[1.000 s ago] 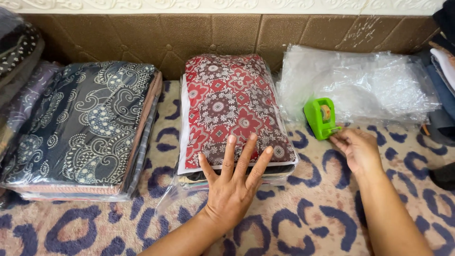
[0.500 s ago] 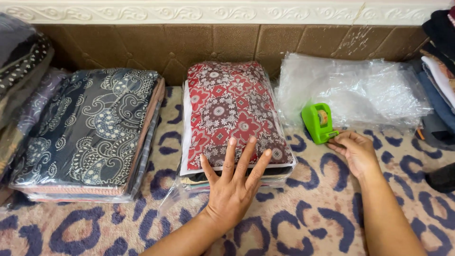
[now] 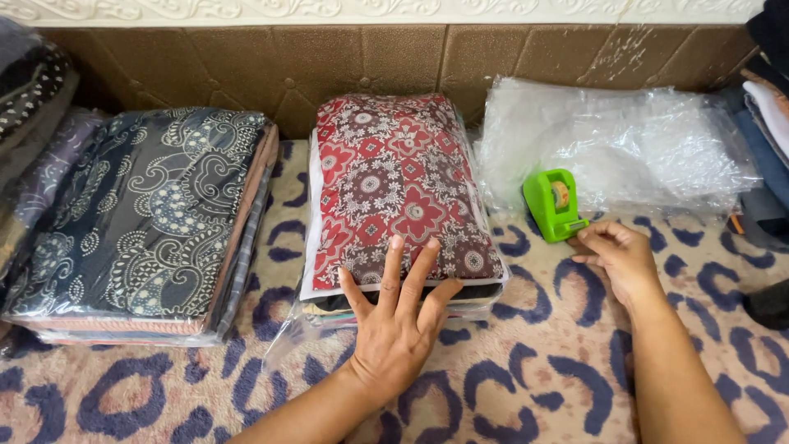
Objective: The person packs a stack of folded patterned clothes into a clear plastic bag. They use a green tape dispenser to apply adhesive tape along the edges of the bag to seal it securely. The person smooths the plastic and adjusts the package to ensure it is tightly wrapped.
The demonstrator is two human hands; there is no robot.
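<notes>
- Red patterned fabric pack [image 3: 399,185], sealed in clear plastic, tops a short stack at the middle of the rug [image 3: 526,386], its far end close to the brown wall [image 3: 370,57].
- From the head view, we see our left hand [image 3: 394,329] spread wide, fingers flat on the near end of that pack, pressing down and gripping nothing.
- Our right hand [image 3: 620,259] rests on the rug with fingers loosely curled, its fingertips at the foot of the green tape dispenser [image 3: 555,204]; we cannot tell whether they hold a strip of tape.
- Loose plastic [image 3: 288,337] sticks out at the stack's near left corner; we judge that it could spring open if the pressing hand lifts.
- Clear plastic bags [image 3: 616,140] lie heaped behind the dispenser; a careless reach might drag them along, since they look light and slippery.
- Dark patterned fabric stack [image 3: 144,218] sits well apart toward the rug's left edge.
</notes>
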